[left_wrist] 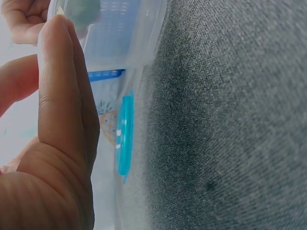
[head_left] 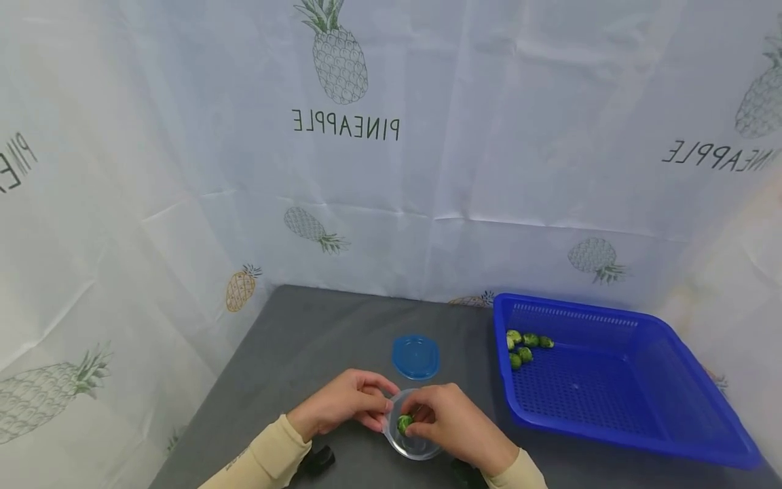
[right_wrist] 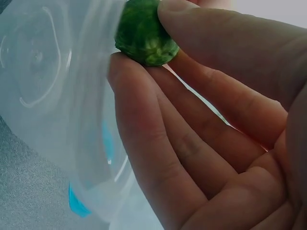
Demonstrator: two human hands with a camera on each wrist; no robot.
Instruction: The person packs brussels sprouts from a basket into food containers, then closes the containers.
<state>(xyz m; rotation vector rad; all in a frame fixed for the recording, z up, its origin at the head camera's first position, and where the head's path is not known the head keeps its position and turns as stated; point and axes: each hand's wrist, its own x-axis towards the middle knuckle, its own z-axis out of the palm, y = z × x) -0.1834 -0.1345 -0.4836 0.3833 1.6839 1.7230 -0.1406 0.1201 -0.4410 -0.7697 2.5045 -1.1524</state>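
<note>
A green Brussels sprout [head_left: 404, 424] is pinched between the thumb and fingers of my right hand [head_left: 455, 422]. The sprout [right_wrist: 146, 33] is at the mouth of a clear round plastic container [head_left: 417, 448], which stands on the grey table. My left hand [head_left: 351, 402] grips the container's rim from the left, thumb at the edge. In the left wrist view the container [left_wrist: 129, 38] appears tilted, with the sprout a blurred green shape through its wall. Just beyond the container lies a blue lid [head_left: 416, 357], flat on the cloth.
To the right stands a large blue plastic basket [head_left: 611, 435] with several Brussels sprouts [head_left: 530, 339] in its left back corner. A white curtain [head_left: 427, 170] printed with pineapples hangs behind and beside the grey-covered table [head_left: 330, 326].
</note>
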